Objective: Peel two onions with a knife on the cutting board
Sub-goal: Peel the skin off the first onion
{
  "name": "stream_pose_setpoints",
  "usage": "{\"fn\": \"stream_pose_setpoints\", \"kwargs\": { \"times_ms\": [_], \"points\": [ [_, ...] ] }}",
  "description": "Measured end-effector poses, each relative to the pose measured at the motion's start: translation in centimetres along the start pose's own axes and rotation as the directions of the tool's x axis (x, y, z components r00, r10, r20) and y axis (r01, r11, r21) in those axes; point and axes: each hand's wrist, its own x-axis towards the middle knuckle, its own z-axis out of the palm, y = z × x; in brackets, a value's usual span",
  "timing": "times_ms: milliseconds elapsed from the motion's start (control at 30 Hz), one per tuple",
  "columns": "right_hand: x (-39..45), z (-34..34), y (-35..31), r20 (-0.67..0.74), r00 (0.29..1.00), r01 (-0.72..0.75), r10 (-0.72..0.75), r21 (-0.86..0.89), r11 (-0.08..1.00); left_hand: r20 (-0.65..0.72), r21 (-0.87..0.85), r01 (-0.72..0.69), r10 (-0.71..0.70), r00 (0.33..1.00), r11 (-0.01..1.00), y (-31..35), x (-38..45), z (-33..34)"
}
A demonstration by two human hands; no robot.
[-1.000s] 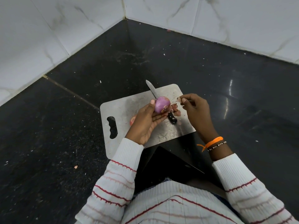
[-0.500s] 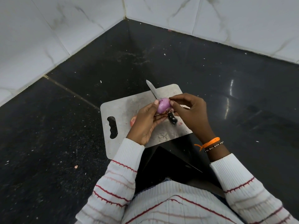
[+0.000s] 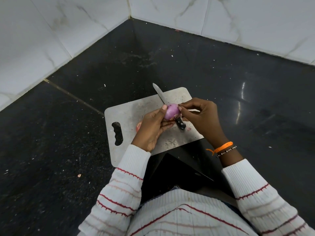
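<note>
While knife (image 3: pixel 163 101) lies on board (image 3: pixel 129 114), hands grip onion (image 3: pixel 171 111).

head cam | faces forward-down, steep | close over cutting board (image 3: pixel 129 114) | counter corner seemingly farther

A metal cutting board (image 3: pixel 129 114) is laid flat on the dark speckled desk (image 3: pixel 51 142). Small pale scraps (image 3: pixel 79 175) are scattered over the desk around it.

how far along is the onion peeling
Mostly bare: the purple onion shows smooth flesh, and peel scraps lie on the cutting board. In hand: left hand holds it, right hand pinches skin at its top. The knife lies unused. Another onion waits, mostly hidden.
</note>
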Motion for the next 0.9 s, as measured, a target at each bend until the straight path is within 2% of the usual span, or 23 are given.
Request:
{"fn": "stream_pose_setpoints", "kwargs": {
  "times_ms": [133, 467, 667, 900],
  "points": [
    [0.0, -0.1, 0.2, -0.034, 0.999, -0.004, 0.003, -0.032, 0.999, 0.006, 0.008, 0.011, -0.011, 1.0, 1.0, -0.2, 0.0, 0.1],
    [0.0, 0.2, 0.3, -0.06, 0.988, -0.14, 0.145, 0.078, 0.987, 0.126, -0.032, -0.021, 0.025, 0.992, 0.999, -0.3, 0.1, -0.2],
    [-0.2, 0.3, 0.5, -0.056, 0.986, -0.152, 0.156, 0.069, 0.986, 0.196, 0.042, -0.074, 0.064, 0.978, 0.996, -0.1, 0.1, -0.7],
    [0.0, 0.5, 0.4, -0.079, 0.989, -0.127, 0.125, -0.02, 0.992, 0.245, 0.114, -0.108, 0.077, 0.966, 0.988, -0.1, 0.3, -1.2]
  ]
}}
